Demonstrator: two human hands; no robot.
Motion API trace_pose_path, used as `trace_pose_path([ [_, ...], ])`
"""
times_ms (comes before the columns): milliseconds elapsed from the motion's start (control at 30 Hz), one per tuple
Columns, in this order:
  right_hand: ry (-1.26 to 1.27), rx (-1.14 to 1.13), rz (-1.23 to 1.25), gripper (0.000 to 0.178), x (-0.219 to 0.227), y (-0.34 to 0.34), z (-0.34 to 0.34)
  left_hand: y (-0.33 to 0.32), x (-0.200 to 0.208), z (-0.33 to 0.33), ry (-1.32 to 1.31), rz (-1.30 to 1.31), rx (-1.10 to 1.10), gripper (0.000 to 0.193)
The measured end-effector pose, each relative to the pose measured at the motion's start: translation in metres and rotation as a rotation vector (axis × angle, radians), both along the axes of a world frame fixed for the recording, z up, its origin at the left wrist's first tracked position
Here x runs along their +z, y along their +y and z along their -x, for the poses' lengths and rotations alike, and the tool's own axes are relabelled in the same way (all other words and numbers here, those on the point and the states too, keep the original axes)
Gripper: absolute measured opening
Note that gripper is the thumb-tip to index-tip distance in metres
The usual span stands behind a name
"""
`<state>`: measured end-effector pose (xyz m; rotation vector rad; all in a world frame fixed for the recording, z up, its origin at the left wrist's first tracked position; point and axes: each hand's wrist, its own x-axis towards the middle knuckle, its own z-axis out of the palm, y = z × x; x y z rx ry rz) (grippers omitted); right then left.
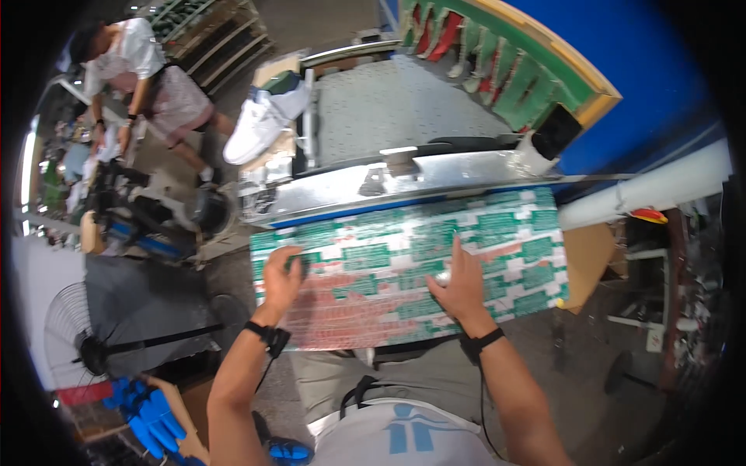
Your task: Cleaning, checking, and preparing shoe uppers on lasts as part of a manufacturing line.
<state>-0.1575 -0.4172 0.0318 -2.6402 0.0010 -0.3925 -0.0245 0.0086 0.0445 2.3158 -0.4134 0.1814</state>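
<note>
A board or table top (365, 311), covered in a green, red and white printed pattern, lies in front of my body. Over its left part is my left hand (280, 283), with fingers bent and the thumb apart; nothing shows in its grip. My right hand (465, 286) rests on or just above the right half, index finger stretched forward and thumb out to the side. By that thumb is a small shiny spot (443, 276), too small to make out. Beyond the board, at the left, a white shoe (264, 124) stands on a cardboard piece.
A metal-edged machine bed with a grey speckled surface (388, 109) lies beyond the board. Green panel with red and white strips (497, 70) stands behind it. A fan (93, 351) and blue shoe-shaped forms (148, 419) are at left. Another person (148, 78) works far left.
</note>
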Motion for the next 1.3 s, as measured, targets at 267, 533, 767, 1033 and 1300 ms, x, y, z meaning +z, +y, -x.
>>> trace_pose_path([
  [267,-0.134,-0.024,-0.015,0.068,0.070,-0.041,-0.060,-0.018,-0.027,0.030,-0.073,-0.113,0.131,0.045],
  [533,-0.069,-0.107,-0.335,0.076,0.131,-0.110,-0.321,-0.025,-0.023,0.021,-0.031,-0.137,0.099,0.054],
  [767,-0.110,-0.759,0.113,0.081,0.162,-0.262,-0.426,-0.018,-0.018,0.020,0.039,-0.160,0.110,0.055],
  [1033,0.253,-0.477,-0.009,0.091,0.093,-0.332,-0.438,-0.020,-0.026,0.015,0.086,-0.203,0.078,0.054],
  [1300,0.390,-0.594,0.041,0.094,0.106,-0.210,-0.435,-0.017,-0.020,0.022,0.064,-0.276,0.100,0.060],
])
